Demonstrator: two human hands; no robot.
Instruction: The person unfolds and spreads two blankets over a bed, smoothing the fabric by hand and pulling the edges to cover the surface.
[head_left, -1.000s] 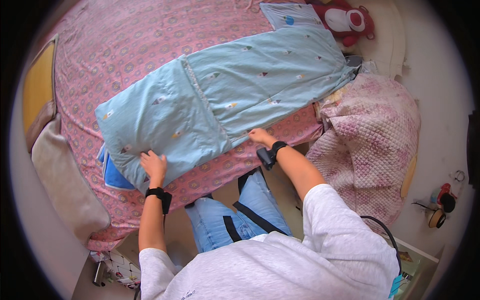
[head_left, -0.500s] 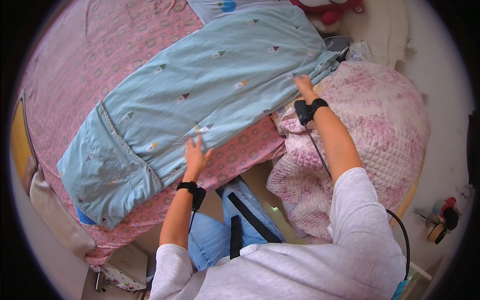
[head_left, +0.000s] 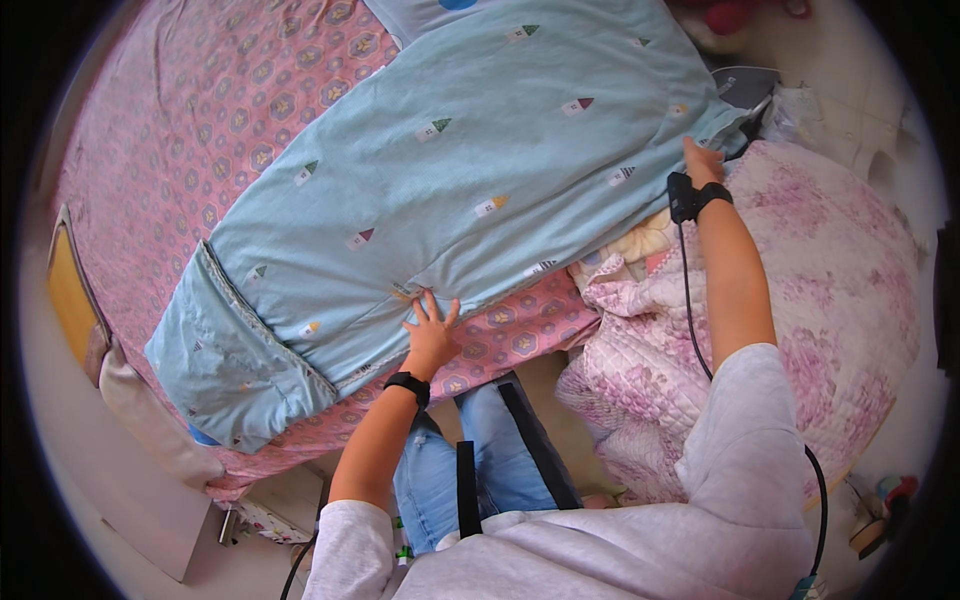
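Observation:
A light-blue quilt (head_left: 400, 190) printed with small houses lies spread along the bed, its left end folded back over itself with a trimmed edge showing. My left hand (head_left: 433, 330) presses on it near its front edge, palm down with fingers spread, and small creases run out from the fingertips. At the quilt's right end, my right hand (head_left: 704, 162) is closed on the near edge by the corner; its fingertips are partly hidden. Beneath the quilt is a pink patterned bedsheet (head_left: 290, 100), which hangs over the bed's front side.
A bunched white-and-pink quilted cover (head_left: 800, 260) is heaped to the right. A dark grey flat object (head_left: 745, 87) lies beyond the quilt's right corner. A pale-blue pillow (head_left: 420, 15) is at the far side. Low on the left stands a small cabinet (head_left: 285, 495).
My right hand has moved right along the quilt's edge to its corner and closed there. My left hand has shifted right and settled on the fabric. The view has moved closer to the bed.

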